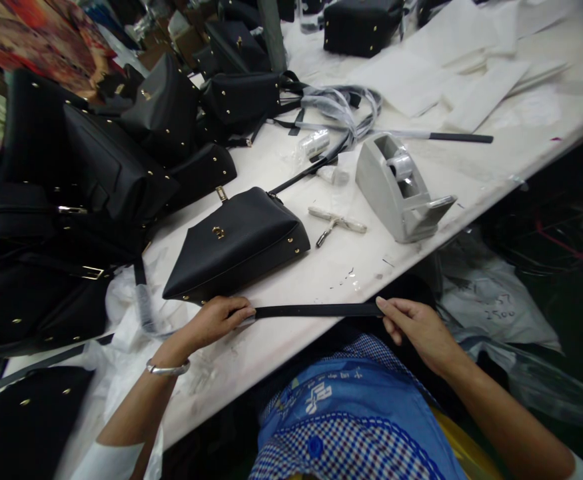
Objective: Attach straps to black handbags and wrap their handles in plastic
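Observation:
A narrow black strap (316, 311) is stretched level between my two hands along the table's front edge. My left hand (224, 316) pinches its left end, where a bit of clear plastic wrap shows at the fingers. At the other end, my right hand (405, 321) grips the strap between thumb and fingers, just past the table edge. Behind the strap lies a black handbag (241, 243) on its side, with a gold emblem and gold studs; my left hand is close to its lower edge. More plastic-wrapped strap (144, 303) lies left of my left hand.
Several black handbags (161, 107) crowd the left side. A grey tape dispenser (394, 190) stands right of the handbag, near a white-handled tool (338, 220). Coiled wrapped straps (344, 110) and white paper sheets (431, 63) lie farther back. Another person (46, 40) is at the far left.

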A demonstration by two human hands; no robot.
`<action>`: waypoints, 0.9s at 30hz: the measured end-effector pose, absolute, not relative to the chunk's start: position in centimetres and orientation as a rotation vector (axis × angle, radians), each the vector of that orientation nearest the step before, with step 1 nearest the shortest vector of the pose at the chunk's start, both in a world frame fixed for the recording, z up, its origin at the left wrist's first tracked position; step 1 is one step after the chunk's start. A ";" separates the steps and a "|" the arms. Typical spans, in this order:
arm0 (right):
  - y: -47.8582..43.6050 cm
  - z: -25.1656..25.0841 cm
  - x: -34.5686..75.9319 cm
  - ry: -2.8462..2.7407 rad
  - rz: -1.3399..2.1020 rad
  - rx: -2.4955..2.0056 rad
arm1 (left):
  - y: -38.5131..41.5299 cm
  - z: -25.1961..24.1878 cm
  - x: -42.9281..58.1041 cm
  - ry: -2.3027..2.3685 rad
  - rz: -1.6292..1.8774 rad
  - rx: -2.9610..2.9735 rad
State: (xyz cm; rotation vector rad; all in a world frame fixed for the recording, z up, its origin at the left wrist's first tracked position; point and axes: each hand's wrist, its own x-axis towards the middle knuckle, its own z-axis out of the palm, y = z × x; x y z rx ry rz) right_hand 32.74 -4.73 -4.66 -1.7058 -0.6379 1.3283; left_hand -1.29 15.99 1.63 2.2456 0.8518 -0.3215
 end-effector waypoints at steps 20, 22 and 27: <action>-4.3 -2.3 31.9 -0.743 1.228 -1.615 | 14.9 3.6 2.3 0.770 -0.362 2.360; -4.0 -2.4 31.5 -0.763 1.236 -1.587 | 14.6 4.1 3.4 0.727 -0.350 2.399; -3.5 -2.3 30.5 -0.776 1.252 -1.543 | 14.0 5.3 5.5 0.619 -0.237 2.291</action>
